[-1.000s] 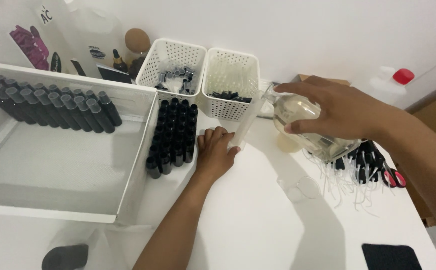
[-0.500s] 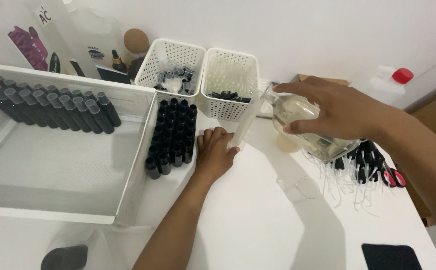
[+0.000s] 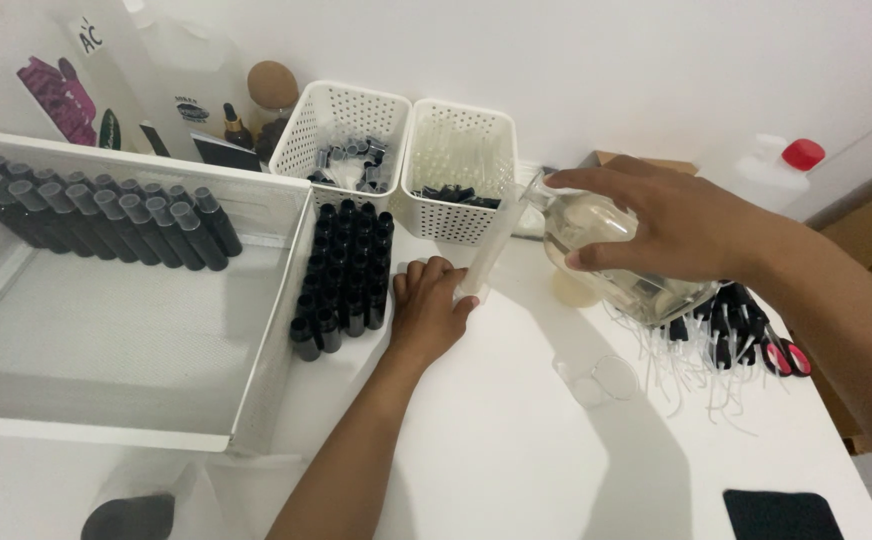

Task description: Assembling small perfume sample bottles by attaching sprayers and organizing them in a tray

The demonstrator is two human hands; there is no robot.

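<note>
No shift; black vials (image 3: 346, 270) beside left hand (image 3: 428, 310).

The right hand (image 3: 681, 225) tilts a clear glass bottle (image 3: 611, 250) over a slim clear tube (image 3: 488, 255), which the left hand (image 3: 428, 310) steadies on the white counter (image 3: 496, 440) beside rows of small black vials (image 3: 346, 270).

Home bottling worktable; vial rows (image 3: 341, 275); dropper baskets (image 3: 456, 170).

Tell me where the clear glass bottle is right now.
In the head view, the clear glass bottle is right of centre, tilted in the right hand above the white table, its neck over a clear tube steadied by the left hand.
</note>
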